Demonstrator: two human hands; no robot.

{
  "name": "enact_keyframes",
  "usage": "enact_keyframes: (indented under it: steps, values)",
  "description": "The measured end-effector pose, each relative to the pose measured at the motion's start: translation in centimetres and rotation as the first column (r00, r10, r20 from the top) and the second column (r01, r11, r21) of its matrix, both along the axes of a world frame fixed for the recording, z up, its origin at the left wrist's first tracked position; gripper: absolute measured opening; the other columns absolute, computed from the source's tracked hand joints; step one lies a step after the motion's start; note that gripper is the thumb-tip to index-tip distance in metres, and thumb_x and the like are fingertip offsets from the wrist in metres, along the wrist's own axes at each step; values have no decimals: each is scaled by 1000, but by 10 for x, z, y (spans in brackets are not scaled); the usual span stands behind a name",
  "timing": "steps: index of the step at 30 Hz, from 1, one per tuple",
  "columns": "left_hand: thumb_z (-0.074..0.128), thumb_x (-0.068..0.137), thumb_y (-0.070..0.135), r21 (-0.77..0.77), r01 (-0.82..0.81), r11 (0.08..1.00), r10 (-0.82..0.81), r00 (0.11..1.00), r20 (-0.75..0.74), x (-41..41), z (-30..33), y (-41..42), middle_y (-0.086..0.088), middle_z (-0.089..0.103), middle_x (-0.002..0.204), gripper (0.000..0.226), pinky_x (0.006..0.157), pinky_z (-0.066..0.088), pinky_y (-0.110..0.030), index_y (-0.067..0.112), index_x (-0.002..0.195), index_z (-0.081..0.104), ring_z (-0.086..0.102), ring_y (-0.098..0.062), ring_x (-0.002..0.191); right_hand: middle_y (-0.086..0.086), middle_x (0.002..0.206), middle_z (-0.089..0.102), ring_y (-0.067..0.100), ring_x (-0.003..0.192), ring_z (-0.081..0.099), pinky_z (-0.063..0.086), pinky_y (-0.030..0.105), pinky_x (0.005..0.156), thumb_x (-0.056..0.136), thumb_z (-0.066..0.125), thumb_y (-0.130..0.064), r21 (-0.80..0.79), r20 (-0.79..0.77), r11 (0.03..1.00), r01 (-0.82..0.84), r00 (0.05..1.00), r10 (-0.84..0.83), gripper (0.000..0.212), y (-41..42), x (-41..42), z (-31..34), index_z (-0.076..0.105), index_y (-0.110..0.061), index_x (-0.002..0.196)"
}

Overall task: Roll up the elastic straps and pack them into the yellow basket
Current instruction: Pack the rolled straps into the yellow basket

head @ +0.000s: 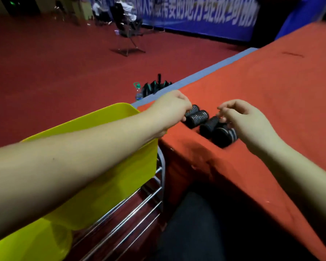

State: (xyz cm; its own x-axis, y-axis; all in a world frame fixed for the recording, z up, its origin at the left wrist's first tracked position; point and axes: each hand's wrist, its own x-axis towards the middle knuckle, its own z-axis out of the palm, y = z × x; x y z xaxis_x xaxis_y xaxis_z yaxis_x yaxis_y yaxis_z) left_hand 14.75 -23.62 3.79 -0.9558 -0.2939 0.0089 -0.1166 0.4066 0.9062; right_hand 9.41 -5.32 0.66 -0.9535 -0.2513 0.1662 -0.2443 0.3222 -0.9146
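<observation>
Indoors, orange-red tablecloth (262,95), red floor (55,63), seemingly blurred blue banner (177,14)

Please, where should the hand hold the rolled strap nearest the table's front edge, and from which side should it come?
Probably from above, fingers and thumb across the curved sides of the nearest rolled strap, around its middle. It lies on its side on the red table, a neighbouring roll close on its left. A grip across the winding should keep it from unrolling.

Four rolled straps lie on the table (252,87) between the hands: two (196,116) at the left hand (169,106), two (218,130) under the right hand (243,119), the basket (120,113) beneath the left forearm.
</observation>
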Motion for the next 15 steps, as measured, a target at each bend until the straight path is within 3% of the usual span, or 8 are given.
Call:
enact_keyframes:
  steps: [4, 7, 12, 13, 15]
  values:
    - [56, 87, 17, -237, 179, 955, -192, 981, -35, -20, -9, 62, 3, 62, 81, 6, 69, 43, -30, 22, 86, 58, 61, -21, 82, -9, 82, 69, 3, 70, 60, 47, 34, 76, 89, 54, -16, -44, 9, 966, 254, 967, -254, 18, 62, -6, -26, 63, -30, 85]
    - [54, 91, 19, -350, 250, 903, -269, 963, -6, -37, -28, 97, 3, 62, 97, 9, 73, 37, -26, 19, 97, 61, 55, -17, 88, -4, 85, 69, 12, 74, 60, 50, 39, 76, 86, 53, -19, -14, 66, 930, 368, 928, -366, 14, 91, -7, -49, 62, -30, 86]
    - [52, 92, 20, -462, 176, 869, -194, 981, 9, -73, -67, 117, -9, 58, 117, 22, 99, 40, -35, 14, 109, 64, 53, -27, 115, 5, 80, 62, 15, 53, 57, 40, 20, 42, 92, 47, -11, -20, 208, 936, 352, 917, -340, 17, 96, -11, -81, 60, -21, 98]
    - [51, 93, 22, -474, 156, 867, -163, 986, 25, -78, -73, 118, -10, 58, 122, 26, 103, 39, -37, 14, 114, 63, 50, -29, 119, 5, 81, 62, 16, 55, 59, 44, 22, 45, 92, 48, -10, -40, 235, 939, 341, 917, -323, 17, 91, -12, -85, 60, -21, 97]
    - [49, 95, 26, -504, 125, 855, -108, 992, 63, -86, -84, 119, -10, 54, 132, 36, 108, 35, -39, 13, 127, 59, 44, -30, 127, 4, 84, 66, 20, 65, 63, 57, 37, 64, 91, 50, -13, -61, 262, 945, 322, 918, -296, 18, 81, -16, -93, 62, -26, 93]
